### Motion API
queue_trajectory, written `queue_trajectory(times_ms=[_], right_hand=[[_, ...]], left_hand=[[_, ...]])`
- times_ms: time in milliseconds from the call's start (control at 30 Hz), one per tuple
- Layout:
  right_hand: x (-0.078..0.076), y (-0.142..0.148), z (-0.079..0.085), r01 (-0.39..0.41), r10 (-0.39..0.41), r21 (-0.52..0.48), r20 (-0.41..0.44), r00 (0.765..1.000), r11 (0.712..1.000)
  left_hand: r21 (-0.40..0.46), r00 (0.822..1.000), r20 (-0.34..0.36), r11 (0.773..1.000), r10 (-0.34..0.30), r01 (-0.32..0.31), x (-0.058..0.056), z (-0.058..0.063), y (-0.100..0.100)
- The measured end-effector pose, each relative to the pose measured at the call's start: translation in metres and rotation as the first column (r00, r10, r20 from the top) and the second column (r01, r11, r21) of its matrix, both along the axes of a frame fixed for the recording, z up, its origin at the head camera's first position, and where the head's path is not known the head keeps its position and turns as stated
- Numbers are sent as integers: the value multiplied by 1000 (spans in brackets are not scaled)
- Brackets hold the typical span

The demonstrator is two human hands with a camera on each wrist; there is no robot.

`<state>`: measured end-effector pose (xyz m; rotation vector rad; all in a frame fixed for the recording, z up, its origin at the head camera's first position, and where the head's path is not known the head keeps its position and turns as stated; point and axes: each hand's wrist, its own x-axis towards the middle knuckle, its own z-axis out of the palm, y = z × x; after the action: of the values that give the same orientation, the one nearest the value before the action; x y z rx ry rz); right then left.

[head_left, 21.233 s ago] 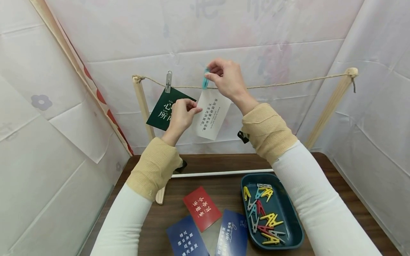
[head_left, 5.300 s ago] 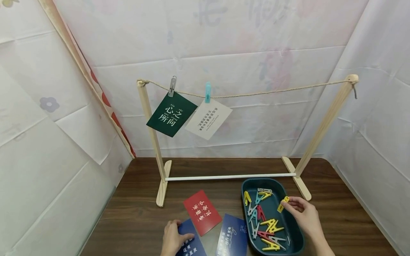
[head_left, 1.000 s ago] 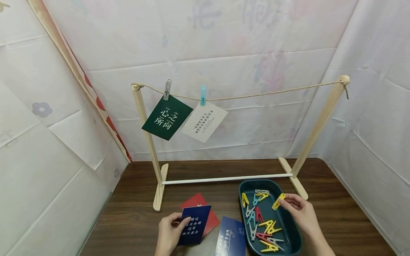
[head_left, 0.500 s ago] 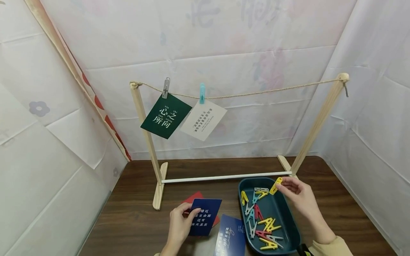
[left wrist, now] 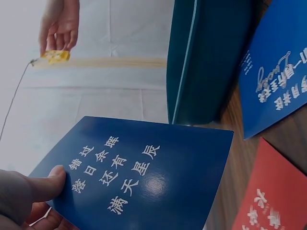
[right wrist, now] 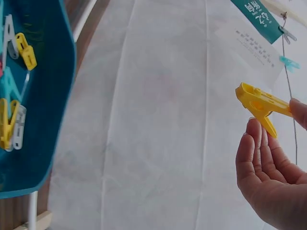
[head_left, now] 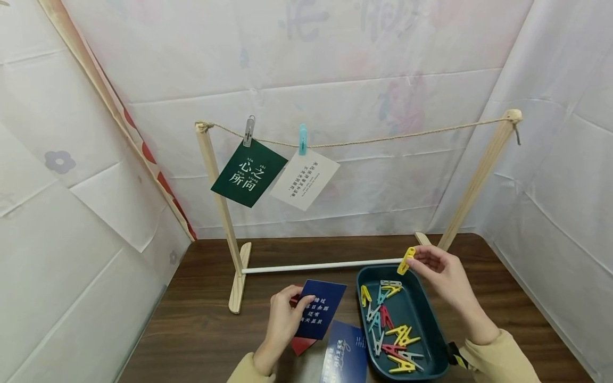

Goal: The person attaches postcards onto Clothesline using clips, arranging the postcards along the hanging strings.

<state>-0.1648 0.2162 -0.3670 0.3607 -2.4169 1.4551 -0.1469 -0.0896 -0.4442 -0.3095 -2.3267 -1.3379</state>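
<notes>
My left hand (head_left: 286, 318) pinches a navy card (head_left: 323, 308) with white lettering by its left edge, thumb in front; the left wrist view shows the card (left wrist: 144, 167) tilted. It is held above the table, partly covering a red card (head_left: 303, 344). My right hand (head_left: 447, 276) holds a yellow clothespin (head_left: 406, 260) between thumb and fingers over the tray's far end. In the right wrist view the thumb and fingertips lie on the two legs of the clothespin (right wrist: 259, 106). A green card (head_left: 249, 174) and a white card (head_left: 305, 180) hang pegged on a rope.
The rope (head_left: 383, 139) spans a wooden stand with posts left (head_left: 217, 197) and right (head_left: 479, 181), joined low by a white rod (head_left: 321, 265). A dark teal tray (head_left: 433, 340) holds several coloured clothespins. Another blue card (head_left: 342, 354) lies beside it.
The left hand has lifted the navy card off the table and carried it right and upward. The right hand, with the yellow clothespin, has risen and shifted left toward the stand.
</notes>
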Motion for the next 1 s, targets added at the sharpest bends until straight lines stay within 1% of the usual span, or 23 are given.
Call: queue_trajectory(times_ms=[100, 400, 500, 767, 1000], right_hand=[[-3, -2, 6, -14, 14, 3, -2, 1000, 1000], [-11, -8, 18, -35, 35, 4, -4, 999, 999], [-14, -10, 22, -41, 41, 7, -3, 999, 999], [-25, -15, 34, -38, 38, -12, -37, 999, 999], [-34, -20, 42, -55, 52, -57, -51, 997, 997]], left_hand=[[-12, 1000, -7, 1000, -14, 14, -5, 4, 5], [-32, 998, 7, 998, -56, 56, -16, 15, 14], [-32, 998, 14, 998, -59, 60, -20, 19, 16], [-28, 995, 21, 995, -96, 97, -30, 29, 22], [-77, 996, -2, 993, -90, 90, -37, 37, 24]])
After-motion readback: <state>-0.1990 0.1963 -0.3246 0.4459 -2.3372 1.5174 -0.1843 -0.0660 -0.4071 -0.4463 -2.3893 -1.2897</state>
